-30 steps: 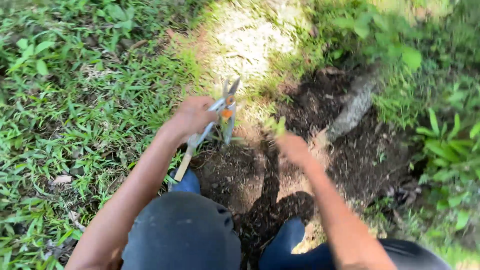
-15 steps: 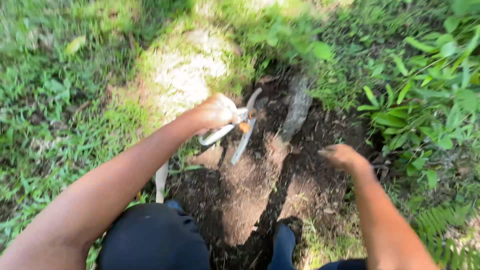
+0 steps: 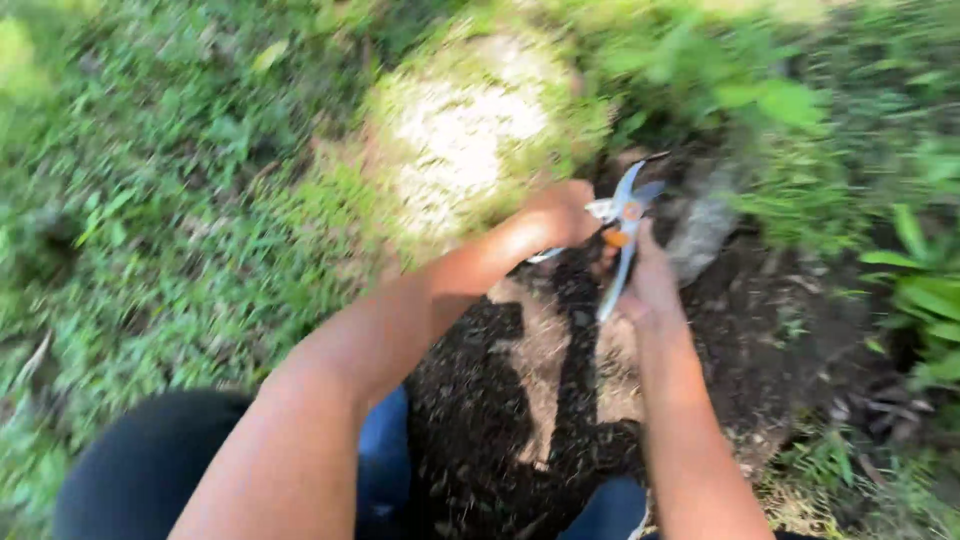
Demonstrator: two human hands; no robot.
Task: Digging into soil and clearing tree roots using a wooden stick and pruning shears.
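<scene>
Shears point(image 3: 622, 232) in both my hands, held over a patch of dark bare soil point(image 3: 500, 400) beside the grass point(image 3: 180, 240).

My left hand point(image 3: 562, 212) is closed round one pale handle; my right hand point(image 3: 650, 285) grips the other from below, so the tool sits between my two fists. Its long axis runs near upright in the view, blades pointing away from me toward a grey stone point(image 3: 703, 228) just beyond. Leafy green plants point(image 3: 920, 290) crowd the right edge; everything is blurred.
</scene>
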